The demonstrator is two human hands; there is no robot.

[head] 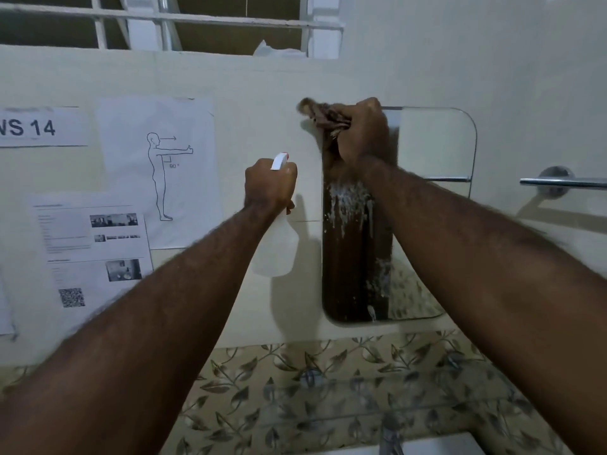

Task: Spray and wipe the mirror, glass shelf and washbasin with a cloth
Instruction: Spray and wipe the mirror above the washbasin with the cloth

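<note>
A rounded mirror hangs on the pale tiled wall at the right. White foam streaks its left part and runs downward. My right hand presses a crumpled brown cloth against the mirror's top left corner. My left hand holds a white spray bottle upright just left of the mirror, its nozzle near the wall. The glass shelf shows faintly below the mirror in front of leaf-patterned tiles. A white washbasin and its tap peek in at the bottom edge.
Paper sheets are stuck to the wall at the left, one with a standing figure drawing. A chrome towel bar juts out right of the mirror. A barred window runs along the top.
</note>
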